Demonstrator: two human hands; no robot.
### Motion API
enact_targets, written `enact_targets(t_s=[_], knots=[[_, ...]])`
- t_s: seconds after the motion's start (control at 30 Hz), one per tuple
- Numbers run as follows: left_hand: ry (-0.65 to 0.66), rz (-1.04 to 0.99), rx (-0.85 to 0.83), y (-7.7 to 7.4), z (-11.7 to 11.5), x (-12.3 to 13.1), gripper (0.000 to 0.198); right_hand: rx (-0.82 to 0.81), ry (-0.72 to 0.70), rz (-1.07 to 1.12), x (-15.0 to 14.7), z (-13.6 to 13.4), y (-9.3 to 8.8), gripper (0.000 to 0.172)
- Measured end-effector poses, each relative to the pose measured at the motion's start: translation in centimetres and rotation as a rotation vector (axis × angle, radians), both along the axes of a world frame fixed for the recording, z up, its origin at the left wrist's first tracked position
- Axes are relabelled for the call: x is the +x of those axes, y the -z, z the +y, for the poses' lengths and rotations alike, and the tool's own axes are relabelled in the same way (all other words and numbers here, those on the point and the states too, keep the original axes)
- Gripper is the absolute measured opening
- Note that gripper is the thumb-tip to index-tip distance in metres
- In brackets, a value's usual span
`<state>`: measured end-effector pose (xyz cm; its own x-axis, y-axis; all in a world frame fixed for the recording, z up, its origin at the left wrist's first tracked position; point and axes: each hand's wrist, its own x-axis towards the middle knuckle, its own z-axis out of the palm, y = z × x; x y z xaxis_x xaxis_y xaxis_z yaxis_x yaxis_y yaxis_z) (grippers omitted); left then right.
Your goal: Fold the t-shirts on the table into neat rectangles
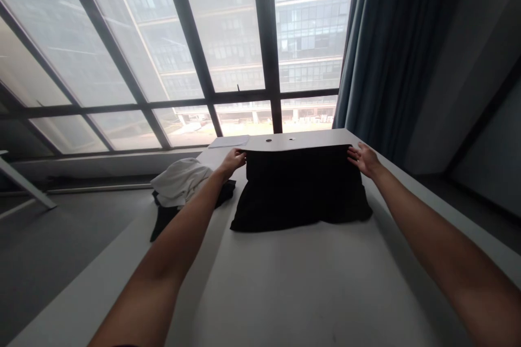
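A black piece of clothing (303,190), its exact kind not clear, is stretched between my hands over the white table (301,276). Its top edge is raised and nearly straight, while the lower edge rests on the tabletop. My left hand (235,159) pinches the upper left corner. At the upper right corner, my right hand (364,159) grips the cloth between thumb and fingers. Both arms reach far forward.
Left of the black cloth lies a heap of clothes, a light grey garment (181,179) on top of dark ones (165,220). White paper (228,141) lies at the table's far end. Beyond stand large windows (228,27) and a blue curtain (378,65).
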<state>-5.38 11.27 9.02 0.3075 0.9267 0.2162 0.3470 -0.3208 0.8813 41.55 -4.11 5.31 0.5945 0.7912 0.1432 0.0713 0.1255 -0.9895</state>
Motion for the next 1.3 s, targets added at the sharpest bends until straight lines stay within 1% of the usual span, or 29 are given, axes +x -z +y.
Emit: enact_targets(t_s=[0.03, 0.07, 0.1, 0.13, 0.17, 0.2, 0.23, 0.27, 0.33, 0.37, 0.4, 0.47, 0.57, 0.63, 0.7, 0.8, 0.9, 1.07, 1.17, 1.3], knots=[[-0.036, 0.002, 0.045, 0.3, 0.7, 1.2, 0.056, 0.004, 0.019, -0.018, -0.8, 1.3, -0.3, 0.045], [-0.057, 0.028, 0.108, 0.9, 1.1, 2.2, 0.065, -0.002, 0.041, -0.079, -1.7, 2.2, -0.2, 0.049], [-0.055, 0.081, 0.196, 1.9, 1.3, 3.0, 0.072, -0.022, 0.065, -0.186, -2.7, 2.8, 0.3, 0.052], [-0.010, 0.156, 0.288, 3.2, 1.1, 3.5, 0.076, -0.046, 0.085, -0.306, -3.5, 2.9, 1.1, 0.052], [0.074, 0.241, 0.359, 4.7, 0.8, 3.7, 0.073, -0.074, 0.084, -0.442, -4.4, 2.7, 2.1, 0.050], [0.163, 0.327, 0.398, 6.3, 0.3, 3.7, 0.066, -0.095, 0.073, -0.527, -5.1, 2.1, 3.2, 0.046], [0.227, 0.408, 0.409, 7.9, -0.3, 3.5, 0.058, -0.121, 0.060, -0.603, -5.7, 1.3, 4.3, 0.041], [0.251, 0.477, 0.406, 9.4, -1.0, 3.2, 0.054, -0.154, 0.049, -0.693, -6.1, 0.3, 5.4, 0.037], [0.223, 0.589, 0.370, 11.8, -2.1, 2.4, 0.052, -0.220, 0.062, -0.831, -6.9, -2.0, 7.3, 0.036], [0.193, 0.634, 0.352, 12.8, -2.6, 1.9, 0.053, -0.264, 0.085, -0.919, -7.2, -3.2, 8.2, 0.038], [0.168, 0.673, 0.338, 13.5, -3.0, 1.5, 0.054, -0.313, 0.113, -0.998, -7.5, -4.3, 8.9, 0.042], [0.122, 0.725, 0.331, 14.5, -3.7, 0.9, 0.054, -0.398, 0.152, -1.124, -8.1, -6.0, 10.2, 0.050], [0.056, 0.746, 0.348, 15.1, -4.2, 0.8, 0.052, -0.471, 0.161, -1.212, -8.7, -7.3, 12.0, 0.056], [0.034, 0.755, 0.342, 15.2, -4.3, 0.9, 0.051, -0.492, 0.142, -1.240, -8.8, -7.3, 12.8, 0.058], [0.030, 0.773, 0.332, 15.3, -4.3, 1.1, 0.052, -0.501, 0.114, -1.248, -8.7, -6.8, 13.3, 0.060], [0.011, 0.793, 0.323, 15.6, -3.8, 1.4, 0.052, -0.507, 0.063, -1.245, -8.0, -5.2, 13.2, 0.061], [-0.034, 0.791, 0.315, 16.0, -2.8, 1.8, 0.051, -0.523, 0.029, -1.244, -7.2, -3.2, 12.7, 0.059], [-0.069, 0.769, 0.295, 15.9, -0.6, 3.1, 0.051, -0.525, 0.032, -1.249, -6.1, -0.1, 12.4, 0.053], [-0.078, 0.758, 0.264, 15.6, 0.5, 3.9, 0.051, -0.515, 0.048, -1.261, -5.9, 0.8, 12.3, 0.051], [-0.097, 0.702, 0.283, 15.4, 0.8, 4.2, 0.049, -0.489, 0.072, -1.255, -6.0, 0.8, 12.3, 0.051]])
